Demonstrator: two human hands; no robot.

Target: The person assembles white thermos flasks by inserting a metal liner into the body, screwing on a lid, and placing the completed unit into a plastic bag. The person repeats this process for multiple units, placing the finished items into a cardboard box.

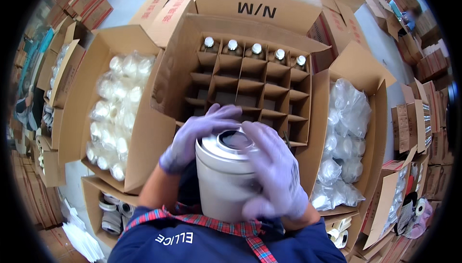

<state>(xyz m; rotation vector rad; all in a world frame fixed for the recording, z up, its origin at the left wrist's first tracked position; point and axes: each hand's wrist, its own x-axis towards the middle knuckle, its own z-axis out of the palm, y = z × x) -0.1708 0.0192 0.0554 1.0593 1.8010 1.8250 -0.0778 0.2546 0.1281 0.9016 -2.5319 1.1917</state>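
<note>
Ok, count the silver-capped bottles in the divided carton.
5: the bottles fill the far row of the divided carton, side by side, one per compartment. The left hand and right hand could hide more in nearer compartments.

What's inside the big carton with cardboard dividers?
In the divided carton, five silver-capped bottles fill the far row. The left hand, right hand and grey canister cover part of the near end; anything there can't be seen.

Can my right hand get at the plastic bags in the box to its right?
Probably yes: the plastic bags lie uncovered in the open box, though your right hand is at the canister.
</note>
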